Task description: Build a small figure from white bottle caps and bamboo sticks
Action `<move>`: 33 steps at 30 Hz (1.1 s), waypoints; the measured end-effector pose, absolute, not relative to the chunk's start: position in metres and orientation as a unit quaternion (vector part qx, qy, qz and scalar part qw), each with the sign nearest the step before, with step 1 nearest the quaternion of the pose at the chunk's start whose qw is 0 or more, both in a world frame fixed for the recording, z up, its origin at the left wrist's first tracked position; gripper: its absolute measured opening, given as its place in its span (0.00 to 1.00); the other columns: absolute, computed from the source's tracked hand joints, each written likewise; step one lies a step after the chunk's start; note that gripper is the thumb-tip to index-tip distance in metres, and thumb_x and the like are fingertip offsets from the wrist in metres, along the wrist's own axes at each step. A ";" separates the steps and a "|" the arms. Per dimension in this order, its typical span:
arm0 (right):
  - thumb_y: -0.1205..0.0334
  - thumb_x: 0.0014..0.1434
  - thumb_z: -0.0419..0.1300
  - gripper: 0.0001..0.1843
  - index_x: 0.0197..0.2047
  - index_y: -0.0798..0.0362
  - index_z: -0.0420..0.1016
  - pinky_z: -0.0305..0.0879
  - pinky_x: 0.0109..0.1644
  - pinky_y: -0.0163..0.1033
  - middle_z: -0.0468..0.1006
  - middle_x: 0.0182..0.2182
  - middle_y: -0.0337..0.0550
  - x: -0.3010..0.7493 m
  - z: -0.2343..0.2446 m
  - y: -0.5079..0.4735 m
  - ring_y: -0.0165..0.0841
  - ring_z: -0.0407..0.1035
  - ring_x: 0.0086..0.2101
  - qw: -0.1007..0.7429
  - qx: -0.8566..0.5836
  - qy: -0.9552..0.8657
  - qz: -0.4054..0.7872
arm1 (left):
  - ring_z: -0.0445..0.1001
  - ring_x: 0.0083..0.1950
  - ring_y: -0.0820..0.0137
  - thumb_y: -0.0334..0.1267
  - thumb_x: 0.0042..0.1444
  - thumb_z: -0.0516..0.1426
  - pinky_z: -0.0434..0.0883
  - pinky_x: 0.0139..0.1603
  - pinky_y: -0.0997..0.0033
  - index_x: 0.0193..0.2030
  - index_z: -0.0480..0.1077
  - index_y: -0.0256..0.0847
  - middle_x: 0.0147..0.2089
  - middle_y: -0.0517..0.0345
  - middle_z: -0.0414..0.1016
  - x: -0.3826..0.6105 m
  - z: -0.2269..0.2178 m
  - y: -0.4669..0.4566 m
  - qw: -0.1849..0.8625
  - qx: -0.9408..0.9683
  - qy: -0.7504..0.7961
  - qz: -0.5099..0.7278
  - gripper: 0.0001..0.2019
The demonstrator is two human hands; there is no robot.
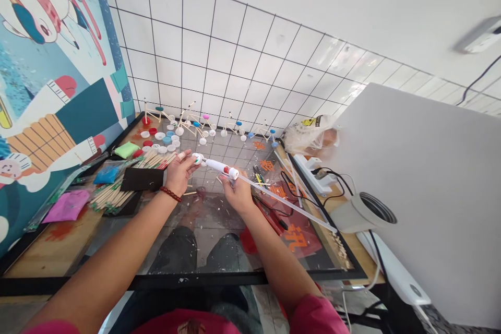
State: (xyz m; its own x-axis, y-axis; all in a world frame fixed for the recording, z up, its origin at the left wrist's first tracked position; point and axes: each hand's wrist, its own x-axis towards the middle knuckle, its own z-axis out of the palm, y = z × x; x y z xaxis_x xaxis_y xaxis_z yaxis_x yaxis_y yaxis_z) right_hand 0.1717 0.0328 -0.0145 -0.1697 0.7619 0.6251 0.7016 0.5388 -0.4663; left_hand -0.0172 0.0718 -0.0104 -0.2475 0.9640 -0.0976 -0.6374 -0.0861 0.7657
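My left hand point(179, 173), with a red bead bracelet on its wrist, pinches a white bottle cap point(198, 158) with a green mark. In my right hand point(238, 193) is a white hot glue gun point(215, 165) with a red part. Its nozzle points left and is at the cap; whether it touches, I cannot tell. A long clear glue stick point(289, 203) runs out of the gun's back toward the lower right. Beyond my hands stand several small stick figures point(190, 119) made of wooden sticks and caps. Loose white caps point(159, 136) and red caps point(147, 143) lie to their left.
Bundled matchsticks point(113, 195), a black card point(142, 179), a pink packet point(67, 205) and a green packet point(126, 150) lie left. Right are red-handled pliers point(272, 216), cables, a power strip point(313, 172) and a grey cylinder point(352, 213). A wire grid point(211, 44) stands behind.
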 end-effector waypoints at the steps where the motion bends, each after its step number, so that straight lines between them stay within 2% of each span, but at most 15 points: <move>1: 0.53 0.66 0.53 0.16 0.47 0.53 0.74 0.64 0.47 0.45 0.79 0.42 0.49 0.172 -0.015 0.033 0.42 0.70 0.40 0.431 -0.478 -0.765 0.033 | 0.79 0.35 0.69 0.29 0.44 0.66 0.77 0.42 0.66 0.42 0.71 0.36 0.35 0.56 0.79 -0.017 -0.010 0.072 0.572 0.223 0.362 0.702 0.16; 13: 0.53 0.65 0.53 0.16 0.47 0.53 0.74 0.65 0.48 0.45 0.79 0.42 0.50 0.172 -0.017 0.034 0.42 0.70 0.40 0.436 -0.487 -0.756 0.034 | 0.79 0.37 0.69 0.30 0.43 0.66 0.76 0.45 0.65 0.35 0.73 0.34 0.35 0.55 0.79 -0.018 -0.009 0.069 0.645 0.229 0.320 0.655 0.11; 19: 0.53 0.65 0.53 0.16 0.47 0.53 0.74 0.65 0.47 0.46 0.79 0.41 0.50 0.172 -0.015 0.034 0.42 0.71 0.39 0.438 -0.484 -0.757 0.035 | 0.76 0.32 0.73 0.29 0.39 0.66 0.73 0.35 0.73 0.34 0.74 0.35 0.33 0.55 0.79 -0.021 -0.014 0.072 0.636 0.205 0.366 0.648 0.12; 23: 0.53 0.64 0.53 0.15 0.46 0.52 0.75 0.65 0.47 0.46 0.79 0.40 0.49 0.171 -0.013 0.032 0.42 0.71 0.39 0.443 -0.476 -0.758 0.044 | 0.75 0.31 0.74 0.29 0.39 0.66 0.72 0.34 0.74 0.32 0.72 0.36 0.33 0.56 0.79 -0.023 -0.011 0.074 0.633 0.188 0.364 0.657 0.11; 27: 0.50 0.62 0.56 0.16 0.46 0.52 0.75 0.66 0.48 0.46 0.79 0.39 0.48 0.171 -0.018 0.034 0.41 0.71 0.40 0.487 -0.477 -0.725 0.099 | 0.74 0.30 0.75 0.29 0.40 0.66 0.72 0.34 0.75 0.33 0.71 0.38 0.32 0.58 0.78 -0.028 -0.005 0.075 0.603 0.164 0.354 0.696 0.12; 33: 0.50 0.59 0.59 0.19 0.45 0.55 0.76 0.69 0.46 0.44 0.82 0.38 0.47 0.173 -0.019 0.053 0.39 0.74 0.38 0.567 -0.491 -0.599 0.281 | 0.70 0.27 0.78 0.35 0.39 0.68 0.67 0.31 0.78 0.39 0.71 0.39 0.30 0.62 0.75 -0.035 -0.004 0.081 0.543 0.170 0.376 0.731 0.19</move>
